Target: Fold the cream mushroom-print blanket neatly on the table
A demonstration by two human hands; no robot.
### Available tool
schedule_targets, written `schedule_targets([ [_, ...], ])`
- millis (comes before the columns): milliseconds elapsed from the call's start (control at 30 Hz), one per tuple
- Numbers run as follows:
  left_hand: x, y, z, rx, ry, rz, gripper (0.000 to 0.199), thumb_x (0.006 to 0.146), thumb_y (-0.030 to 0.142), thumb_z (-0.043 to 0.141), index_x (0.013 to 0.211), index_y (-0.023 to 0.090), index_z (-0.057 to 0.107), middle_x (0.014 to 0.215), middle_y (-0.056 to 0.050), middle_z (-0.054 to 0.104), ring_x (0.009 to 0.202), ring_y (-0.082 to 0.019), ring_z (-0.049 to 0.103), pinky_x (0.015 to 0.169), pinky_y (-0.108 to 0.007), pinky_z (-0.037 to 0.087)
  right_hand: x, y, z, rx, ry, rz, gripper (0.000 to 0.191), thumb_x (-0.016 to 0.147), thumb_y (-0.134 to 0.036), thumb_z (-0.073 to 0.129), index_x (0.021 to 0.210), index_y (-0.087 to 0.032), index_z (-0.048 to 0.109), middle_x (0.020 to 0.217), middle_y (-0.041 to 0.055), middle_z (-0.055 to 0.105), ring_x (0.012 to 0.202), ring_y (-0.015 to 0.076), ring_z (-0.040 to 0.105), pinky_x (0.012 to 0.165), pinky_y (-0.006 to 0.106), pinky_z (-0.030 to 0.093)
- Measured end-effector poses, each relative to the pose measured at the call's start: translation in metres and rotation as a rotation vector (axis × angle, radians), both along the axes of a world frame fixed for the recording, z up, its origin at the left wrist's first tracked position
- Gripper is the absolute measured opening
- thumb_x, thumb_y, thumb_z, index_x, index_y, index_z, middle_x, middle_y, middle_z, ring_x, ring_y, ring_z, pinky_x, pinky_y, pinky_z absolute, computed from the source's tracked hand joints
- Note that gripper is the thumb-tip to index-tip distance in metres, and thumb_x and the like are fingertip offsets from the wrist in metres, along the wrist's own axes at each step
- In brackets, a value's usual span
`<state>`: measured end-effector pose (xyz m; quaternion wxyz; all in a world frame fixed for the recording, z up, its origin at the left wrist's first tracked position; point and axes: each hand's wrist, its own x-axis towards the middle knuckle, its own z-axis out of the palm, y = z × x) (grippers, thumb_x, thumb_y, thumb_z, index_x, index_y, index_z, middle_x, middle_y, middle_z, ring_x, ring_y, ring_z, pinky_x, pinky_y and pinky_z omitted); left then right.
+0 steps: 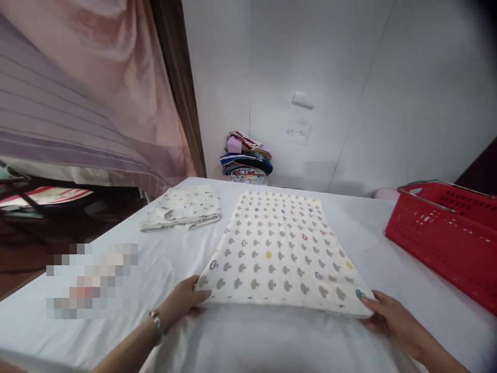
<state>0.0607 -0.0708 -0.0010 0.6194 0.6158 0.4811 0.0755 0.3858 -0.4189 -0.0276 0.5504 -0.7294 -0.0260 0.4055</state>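
Note:
A white cloth (279, 243) printed with grey mushrooms and a few coloured ones lies spread flat on the white-covered table (178, 274). Its near edge runs between my two hands. My left hand (186, 299), below a silver bracelet, pinches the near left corner, thumb on top and fingers underneath. At the near right corner, my right hand (382, 313) grips the cloth the same way, with its fingertips partly hidden below. Left of the cloth, apart from it, sits a loosely folded white cloth (186, 207) with a small print.
On the right stands a red plastic basket (442, 243) with a metal handle. Folded fabrics (247, 155) are stacked against the back wall, near a paper label (297, 132) reading 45-50. A pink curtain (97, 93) hangs at the left. A pixelated patch (97, 280) covers something on the table's left side.

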Motion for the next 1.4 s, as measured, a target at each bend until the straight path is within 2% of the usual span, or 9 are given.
schedule_targets([
  [167, -0.002, 0.001, -0.003, 0.16, 0.144, -0.121, 0.039, 0.059, 0.035, 0.065, 0.09, 0.015, 0.055, 0.051, 0.002, 0.055, 0.044, -0.017, 0.054, 0.044, -0.026, 0.044, 0.011, -0.006, -0.017, -0.239, -0.249, 0.083, 0.078, 0.067, -0.047, 0.069, 0.133, -0.022, 0.034, 0.059, -0.0013, 0.061, 0.049, 0.0186, 0.059, 0.044, 0.028, 0.047],
  [267, -0.007, 0.006, 0.003, 0.428, 0.294, -0.21, 0.045, 0.063, 0.039, 0.063, 0.101, 0.016, 0.057, 0.057, -0.002, 0.06, 0.055, -0.023, 0.061, 0.054, -0.032, 0.047, 0.026, -0.012, -0.028, -0.415, -0.554, 0.219, 0.088, 0.066, -0.049, 0.066, 0.14, -0.022, 0.027, 0.051, -0.0014, 0.057, 0.049, 0.0245, 0.059, 0.044, 0.034, 0.047],
  [400, 0.006, 0.015, 0.016, 0.854, 0.453, -0.239, 0.048, 0.074, 0.045, 0.056, 0.113, 0.018, 0.057, 0.1, -0.014, 0.066, 0.097, -0.032, 0.06, 0.084, -0.044, 0.044, 0.026, 0.008, -0.018, -0.381, -0.971, 0.229, 0.06, 0.063, -0.049, 0.067, 0.12, -0.036, 0.052, 0.101, 0.0072, 0.067, 0.102, 0.0337, 0.059, 0.086, 0.046, 0.05],
  [533, 0.047, 0.019, 0.007, 1.077, 0.252, -0.434, 0.06, 0.082, 0.049, 0.047, 0.132, 0.016, 0.043, 0.141, -0.013, 0.04, 0.13, -0.028, 0.036, 0.106, -0.043, 0.03, 0.008, 0.054, -0.003, -0.102, -1.035, 0.49, 0.053, 0.075, -0.049, 0.061, 0.125, -0.034, 0.052, 0.142, -0.0033, 0.041, 0.133, 0.0268, 0.031, 0.114, 0.043, 0.021],
  [667, 0.07, 0.03, -0.027, 1.031, 0.338, -0.529, 0.07, 0.084, 0.055, 0.041, 0.14, 0.014, 0.033, 0.15, -0.013, 0.022, 0.139, -0.028, 0.016, 0.113, -0.047, 0.014, 0.012, 0.073, -0.022, -0.13, -0.983, 0.609, 0.053, 0.078, -0.047, 0.061, 0.128, -0.031, 0.052, 0.147, -0.0024, 0.031, 0.138, 0.0259, 0.018, 0.114, 0.047, 0.005],
  [833, 0.064, 0.045, -0.051, 1.037, 0.342, -0.53, 0.073, 0.085, 0.06, 0.033, 0.144, 0.018, 0.026, 0.152, -0.009, 0.019, 0.14, -0.025, 0.013, 0.113, -0.045, 0.012, 0.025, 0.062, -0.048, -0.183, -1.077, 0.635, 0.049, 0.083, -0.049, 0.053, 0.129, -0.033, 0.05, 0.147, -0.0009, 0.031, 0.138, 0.027, 0.019, 0.112, 0.053, 0.009],
  [967, 0.064, 0.045, -0.046, 1.02, 0.403, -0.5, 0.064, 0.086, 0.053, 0.036, 0.141, 0.02, 0.033, 0.15, -0.009, 0.024, 0.139, -0.025, 0.018, 0.111, -0.047, 0.017, 0.041, 0.053, -0.038, -0.198, -1.128, 0.479, 0.05, 0.085, -0.051, 0.041, 0.127, -0.026, 0.054, 0.144, 0.0017, 0.036, 0.136, 0.026, 0.026, 0.112, 0.046, 0.022],
  [1100, 0.076, 0.025, -0.034, 1.096, 0.392, -0.51, 0.053, 0.084, 0.046, 0.043, 0.13, 0.019, 0.048, 0.148, -0.012, 0.03, 0.137, -0.03, 0.021, 0.109, -0.052, 0.021, 0.069, 0.042, -0.026, -0.4, -0.99, 0.163, 0.051, 0.082, -0.046, 0.042, 0.12, -0.015, 0.058, 0.121, 0.0105, 0.059, 0.109, 0.0266, 0.057, 0.094, 0.039, 0.045],
  [1400, 0.164, -0.082, -0.004, 0.895, -0.01, -0.882, 0.047, 0.08, 0.04, 0.052, 0.122, 0.021, 0.055, 0.145, -0.007, 0.036, 0.133, -0.027, 0.032, 0.109, -0.043, 0.028, 0.077, 0.047, -0.018, -0.498, -0.708, 0.222, 0.042, 0.074, -0.032, 0.058, 0.11, -0.012, 0.062, 0.088, 0.0084, 0.069, 0.08, 0.0207, 0.063, 0.067, 0.027, 0.045],
])
